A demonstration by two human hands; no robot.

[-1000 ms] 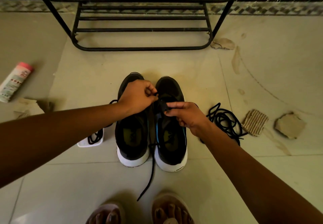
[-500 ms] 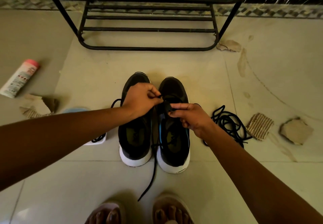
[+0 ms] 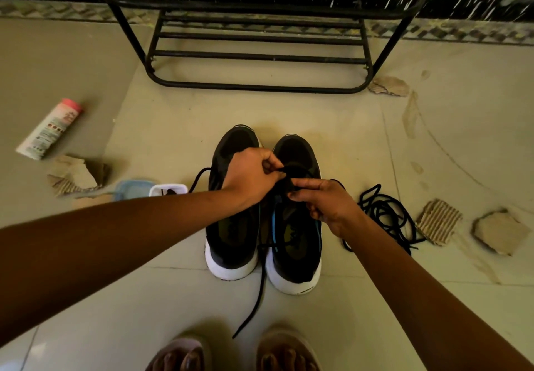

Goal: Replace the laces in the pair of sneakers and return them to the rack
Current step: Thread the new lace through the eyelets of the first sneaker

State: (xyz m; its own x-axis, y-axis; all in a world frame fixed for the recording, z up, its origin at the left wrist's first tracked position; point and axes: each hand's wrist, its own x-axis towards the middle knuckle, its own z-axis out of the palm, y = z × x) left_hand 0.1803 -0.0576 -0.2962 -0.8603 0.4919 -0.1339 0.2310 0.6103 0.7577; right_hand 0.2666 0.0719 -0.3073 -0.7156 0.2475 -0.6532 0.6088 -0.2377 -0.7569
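I see both hands meet over the sneakers, which stand side by side on the tiled floor with toes toward the shoe rack (image 3: 260,88) and not on it. The left hand (image 3: 250,178) has its fingers curled, thumb and forefinger pinching a black lace (image 3: 252,313) just above the tongue of the right-side sneaker (image 3: 297,153). The right hand (image 3: 325,207) pinches the same lace a little nearer to me, so the two sets of fingertips almost touch. The lace's loose tail runs down between the two white heels and ends on the tile near my sandalled feet (image 3: 284,353). A loop of lace arches out past the left-side sneaker (image 3: 231,255) toward a small white container (image 3: 167,189), with a pale blue lid (image 3: 130,190) just beside it. Right of the shoes lies a tangled pile of black laces (image 3: 385,217), well apart from the pair. Torn cardboard scraps (image 3: 437,221) lie on both sides, and a pink-capped tube (image 3: 49,129) rests on its side at far left.
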